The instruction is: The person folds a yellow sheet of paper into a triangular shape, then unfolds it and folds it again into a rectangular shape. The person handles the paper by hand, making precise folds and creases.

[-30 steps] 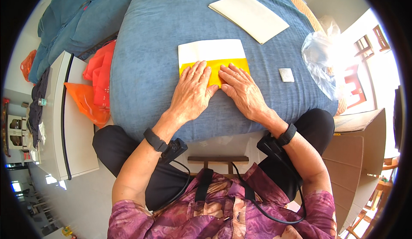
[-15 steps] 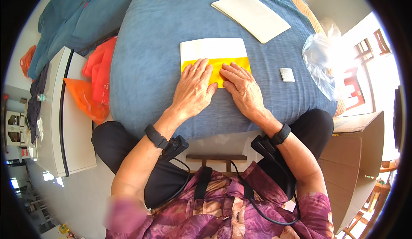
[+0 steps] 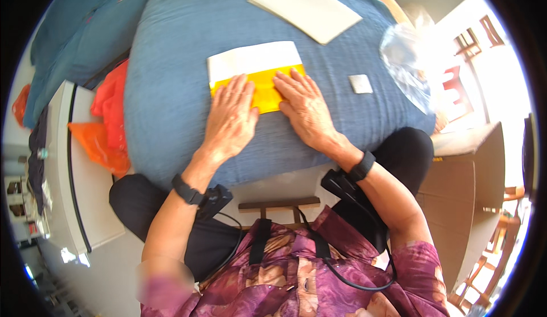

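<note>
A white sheet (image 3: 253,58) with a glossy yellow band (image 3: 266,92) along its near side lies on the blue cloth. My left hand (image 3: 231,115) rests flat on the left part of the yellow band, fingers stretched forward. On the right part of the band lies my right hand (image 3: 307,111), its fingers also extended. Neither hand grips anything. Whether the yellow is a folded flap or a separate piece, I cannot tell. To the right of the sheet sits a small whitish square packet (image 3: 360,84).
A stack of cream paper (image 3: 306,10) lies farther back on the cloth-covered surface (image 3: 165,72). Clear plastic bags (image 3: 405,60) rest at the right edge. A cardboard box (image 3: 456,197) stands at right; red and orange bags (image 3: 102,146) hang by a white cabinet (image 3: 91,203) at left.
The view has shifted and turned slightly, so the surface and everything on it appear farther left. Both hands stay flat on the yellow band, the right one a little farther from the left.
</note>
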`<state>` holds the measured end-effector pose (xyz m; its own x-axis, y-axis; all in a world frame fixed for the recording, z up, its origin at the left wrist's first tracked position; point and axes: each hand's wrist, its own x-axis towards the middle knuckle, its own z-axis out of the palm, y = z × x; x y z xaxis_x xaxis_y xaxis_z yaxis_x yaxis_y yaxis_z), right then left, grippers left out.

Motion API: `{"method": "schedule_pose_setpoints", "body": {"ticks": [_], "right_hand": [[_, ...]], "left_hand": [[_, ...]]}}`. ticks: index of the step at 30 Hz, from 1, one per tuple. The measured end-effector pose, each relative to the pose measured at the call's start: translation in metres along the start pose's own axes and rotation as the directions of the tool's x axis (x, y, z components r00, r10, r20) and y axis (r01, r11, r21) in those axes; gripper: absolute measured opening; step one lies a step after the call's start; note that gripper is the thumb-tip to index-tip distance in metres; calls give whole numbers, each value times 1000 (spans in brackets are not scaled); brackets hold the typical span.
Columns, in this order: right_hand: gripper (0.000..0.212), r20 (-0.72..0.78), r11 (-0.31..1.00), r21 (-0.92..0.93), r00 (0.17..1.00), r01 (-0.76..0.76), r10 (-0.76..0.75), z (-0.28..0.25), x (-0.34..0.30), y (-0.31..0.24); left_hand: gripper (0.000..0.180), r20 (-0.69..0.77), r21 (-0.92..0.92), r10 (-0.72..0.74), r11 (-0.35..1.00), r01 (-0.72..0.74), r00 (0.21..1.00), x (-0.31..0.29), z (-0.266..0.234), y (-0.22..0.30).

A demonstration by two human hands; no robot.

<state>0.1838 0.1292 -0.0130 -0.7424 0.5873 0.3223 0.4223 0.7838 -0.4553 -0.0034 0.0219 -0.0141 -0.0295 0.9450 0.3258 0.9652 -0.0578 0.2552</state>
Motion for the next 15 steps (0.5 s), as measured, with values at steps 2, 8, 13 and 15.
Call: {"method": "schedule_pose_setpoints", "body": {"ticks": [2, 8, 13, 15], "right_hand": [[54, -22, 1000, 5, 1000, -1, 2, -1, -3, 2], [55, -86, 997, -45, 994, -65, 61, -13, -11, 11], [65, -90, 980, -114, 984, -163, 153, -35, -17, 20], [66, -135, 970, -180, 981, -164, 141, -45, -18, 19]], "left_hand": [[54, 15, -5, -6, 1000, 6, 1000, 1, 1, -1], [55, 27, -9, -5, 1000, 5, 1000, 1, 1, -3], [54, 38, -7, -6, 1000, 7, 999, 0, 1, -3], [53, 43, -10, -16, 1000, 16, 999, 0, 1, -2]]}}
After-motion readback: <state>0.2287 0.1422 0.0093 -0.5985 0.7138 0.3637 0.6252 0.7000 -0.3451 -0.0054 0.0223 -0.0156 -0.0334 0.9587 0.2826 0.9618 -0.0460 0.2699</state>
